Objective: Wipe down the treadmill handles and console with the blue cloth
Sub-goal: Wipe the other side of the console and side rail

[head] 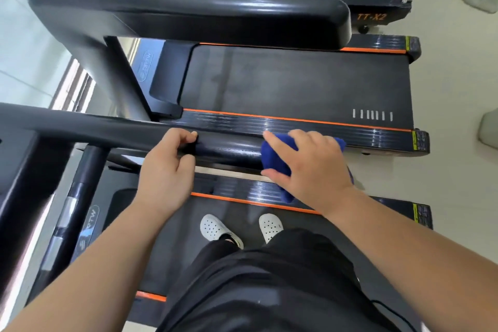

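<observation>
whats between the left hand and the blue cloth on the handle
Head view: only a bare stretch of black handle lies between the left hand and the blue cloth.

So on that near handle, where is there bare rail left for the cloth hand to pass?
Between the left hand and the blue cloth under the right hand, a short bare stretch of the handle shows. Left of the left hand the rail is also bare, towards the upright.

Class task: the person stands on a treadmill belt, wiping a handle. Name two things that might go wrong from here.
1. The blue cloth sits at the rounded end of the handle under the right hand; it may slip off.
2. The left hand covers part of the handle, so that patch may stay unwiped.
</observation>
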